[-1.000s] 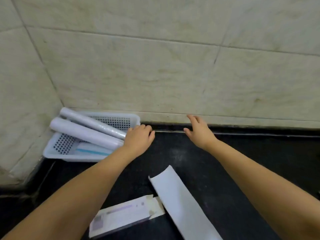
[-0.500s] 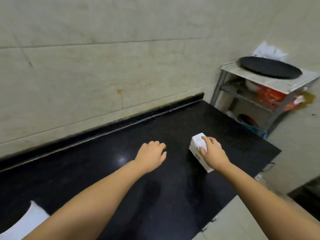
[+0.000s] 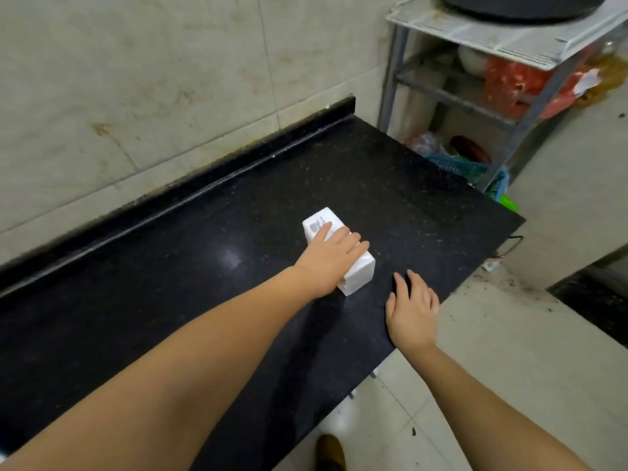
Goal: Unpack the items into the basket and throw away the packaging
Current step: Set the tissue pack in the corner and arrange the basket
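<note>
A white rectangular box (image 3: 361,272) with small print on its far end lies on the black stone counter (image 3: 190,273), near the right end. My left hand (image 3: 331,258) lies over the top of the box, fingers wrapped across it and covering its middle. My right hand (image 3: 413,309) rests flat on the counter just right of the box, fingers apart, holding nothing. The white basket and the loose packaging are out of view.
The counter ends close to my right hand, with tiled floor (image 3: 509,368) below. A metal rack (image 3: 503,42) stands at the far right, carrying a black round pan (image 3: 520,5), a red bag (image 3: 516,86) and a blue crate (image 3: 458,164). My shoe (image 3: 331,452) shows below.
The view swung right, away from the basket. My right hand came off the white box and settled on the counter. My left hand moved onto the box.
</note>
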Tool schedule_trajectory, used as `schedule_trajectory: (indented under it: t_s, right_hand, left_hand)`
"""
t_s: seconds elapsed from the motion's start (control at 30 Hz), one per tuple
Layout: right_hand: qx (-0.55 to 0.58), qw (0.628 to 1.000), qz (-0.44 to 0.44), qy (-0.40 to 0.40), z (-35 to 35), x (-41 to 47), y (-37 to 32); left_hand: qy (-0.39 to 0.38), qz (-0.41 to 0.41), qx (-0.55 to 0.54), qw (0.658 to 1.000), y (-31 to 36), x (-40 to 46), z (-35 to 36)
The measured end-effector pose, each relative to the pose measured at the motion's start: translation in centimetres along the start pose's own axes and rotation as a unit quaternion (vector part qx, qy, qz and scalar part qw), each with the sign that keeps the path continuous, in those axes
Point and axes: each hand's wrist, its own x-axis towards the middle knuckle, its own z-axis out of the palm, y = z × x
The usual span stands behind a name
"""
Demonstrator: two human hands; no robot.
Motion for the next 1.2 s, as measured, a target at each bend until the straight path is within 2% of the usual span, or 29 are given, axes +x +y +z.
schedule_trajectory:
  t_s: [0.1, 0.17, 0.23, 0.27, 0.3, 0.37, 0.4, 0.43, 0.57, 0.67, 0.73, 0.83, 0.93, 1.03, 1.1, 1.2]
  right_hand:
    - [0.009, 1.000, -0.008, 0.024, 0.1, -0.1, 0.1]
    - [0.008, 1.000, 0.016, -0.007, -0.4, 0.0, -0.4]
    - [0.037, 0.995, 0.067, -0.059, -1.4, 0.2, -2.2]
    - [0.060, 0.992, 0.078, -0.075, -2.1, 0.4, -3.8]
    - [0.084, 0.991, 0.069, -0.081, -2.8, 0.4, -5.8]
    - [0.139, 0.987, 0.001, -0.087, -4.4, 0.1, -10.9]
    - [0.180, 0.978, -0.047, -0.099, -5.3, -0.6, -14.0]
    - [0.232, 0.960, -0.096, -0.121, -6.3, -1.5, -17.3]
    - [0.379, 0.852, -0.251, -0.258, -9.4, -9.4, -30.4]
    - [0.410, 0.779, -0.322, -0.349, -9.9, -18.1, -38.0]
    - [0.413, 0.735, -0.366, -0.394, -9.4, -23.7, -42.4]
    - [0.408, 0.678, -0.385, -0.475, -8.0, -31.5, -48.4]
    - [0.431, 0.646, -0.313, -0.546, -6.3, -38.5, -53.5]
    - [0.413, 0.590, -0.253, -0.646, -4.2, -44.3, -57.4]
    - [0.354, 0.567, -0.256, -0.698, -2.7, -47.4, -59.7]
    - [0.281, 0.564, -0.302, -0.715, 0.0, -50.9, -63.4]
  left_hand:
    - [0.061, -0.014, -0.033, 0.998, -1.0, -1.4, 0.5]
    - [0.046, -0.057, -0.133, 0.988, -1.5, -4.1, 1.4]
    - [0.055, -0.137, -0.265, 0.953, -1.9, -7.7, 2.0]
    - [0.076, -0.190, -0.334, 0.920, -2.2, -9.7, 2.0]
    - [0.101, -0.246, -0.421, 0.867, -2.7, -11.8, 1.8]
    - [0.154, -0.342, -0.604, 0.704, -3.8, -16.6, 1.0]
    - [0.188, -0.374, -0.659, 0.625, -4.4, -19.1, 0.8]
    - [0.224, -0.403, -0.686, 0.562, -5.1, -21.8, 0.6]
    - [0.361, -0.474, -0.706, 0.383, -6.7, -33.9, 0.3]
    - [0.441, -0.494, -0.712, 0.233, -7.0, -44.6, 0.2]
    - [0.485, -0.491, -0.707, 0.152, -6.7, -51.9, 0.5]
    - [0.539, -0.504, -0.673, 0.063, -5.1, -61.9, 1.5]
    - [0.584, -0.504, -0.636, -0.034, -2.7, -70.0, 3.1]
    - [0.624, -0.497, -0.590, -0.121, -0.6, -75.8, 4.8]
    - [0.635, -0.506, -0.565, -0.147, 0.4, -78.6, 6.0]
    - [0.623, -0.533, -0.544, -0.179, 2.2, -82.0, 8.2]
